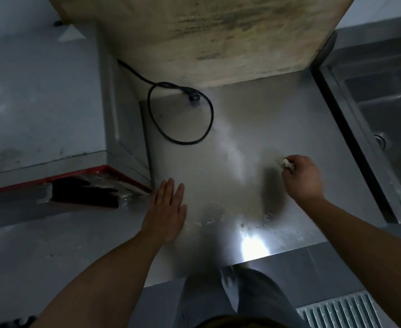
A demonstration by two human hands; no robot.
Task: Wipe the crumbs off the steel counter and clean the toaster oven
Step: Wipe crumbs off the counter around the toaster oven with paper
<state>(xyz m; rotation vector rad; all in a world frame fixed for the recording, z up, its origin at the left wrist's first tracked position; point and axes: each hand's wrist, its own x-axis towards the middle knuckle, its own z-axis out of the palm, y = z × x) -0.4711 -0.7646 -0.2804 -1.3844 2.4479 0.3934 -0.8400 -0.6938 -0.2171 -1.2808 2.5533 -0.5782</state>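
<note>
The steel counter (254, 119) fills the middle of the view. Pale crumbs (209, 222) lie scattered near its front edge, between my two hands. My left hand (167, 207) rests flat on the counter, fingers together, holding nothing. My right hand (303, 177) is closed on a small white wad (287, 164) that looks like tissue, pressed to the counter on the right. The toaster oven (40, 110), grey with a red-trimmed front, stands at the left; its dark front opening (85, 192) shows below the red trim.
A black power cord (180, 114) loops on the counter behind my hands. A large worn wooden board (218, 36) leans at the back. A steel sink (384, 129) lies to the right. A floor drain grate (341, 311) sits at lower right.
</note>
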